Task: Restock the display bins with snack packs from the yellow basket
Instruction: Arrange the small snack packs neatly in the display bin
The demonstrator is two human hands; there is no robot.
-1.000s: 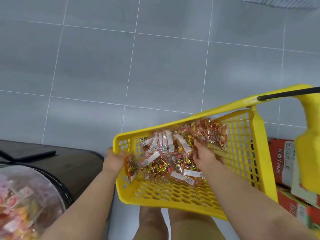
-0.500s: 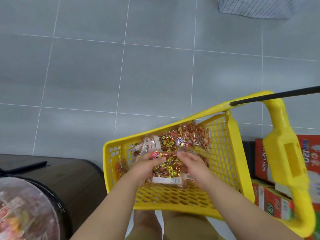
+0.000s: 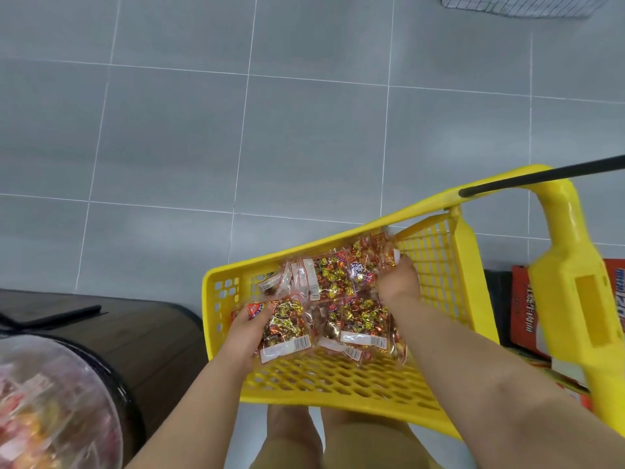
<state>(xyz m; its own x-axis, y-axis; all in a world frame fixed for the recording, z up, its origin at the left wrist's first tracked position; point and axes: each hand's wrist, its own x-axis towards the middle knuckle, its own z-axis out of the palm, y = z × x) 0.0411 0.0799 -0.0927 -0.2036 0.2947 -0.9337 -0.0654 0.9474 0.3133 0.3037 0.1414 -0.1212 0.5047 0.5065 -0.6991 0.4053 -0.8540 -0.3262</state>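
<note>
The grey tiled floor [image 3: 203, 130] fills most of the view. Over it is the yellow basket [image 3: 338, 380], its handle cut off at right. A clear display bin [image 3: 50, 401], blurred and cropped, shows at lower left. Snack packs [image 3: 334, 279] lie heaped in the basket. The left hand [image 3: 248, 333] has its grip closed round one pack [image 3: 287, 333]. The right hand [image 3: 399, 282] has its fingers buried among the packs, so its grip is unclear.

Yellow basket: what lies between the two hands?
Head view: snack packs in the yellow basket fill the stretch between the left hand, which grips one, and the right hand.
</note>
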